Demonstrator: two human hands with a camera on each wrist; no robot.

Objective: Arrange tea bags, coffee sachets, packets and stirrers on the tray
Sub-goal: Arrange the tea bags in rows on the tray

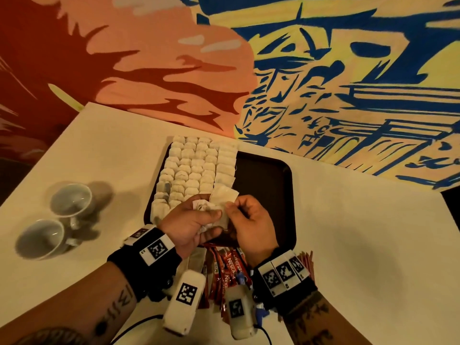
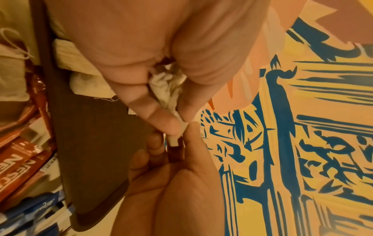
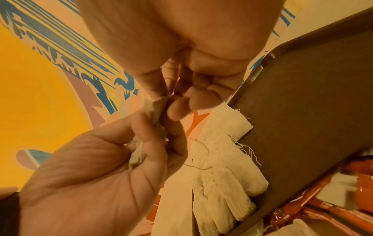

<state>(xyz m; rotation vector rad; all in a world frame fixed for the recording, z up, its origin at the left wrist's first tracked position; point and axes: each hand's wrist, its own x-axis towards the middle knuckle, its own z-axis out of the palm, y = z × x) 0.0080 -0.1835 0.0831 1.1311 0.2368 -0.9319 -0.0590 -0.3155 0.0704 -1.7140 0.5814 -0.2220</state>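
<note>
It looks like a café or hotel refreshment corner — the whole upper half of the frame is a bold painted mural (image 1: 323, 70), red and salmon at upper left, blue brushwork on yellow at upper right. Below it sits a plain white table (image 1: 361, 245) with a dark serving tray (image 1: 271, 175) at centre, two white cups (image 1: 57, 220) at lower left, and red coffee sachets (image 1: 229, 267) near the bottom edge — hospitality supplies rather than household clutter.
</note>
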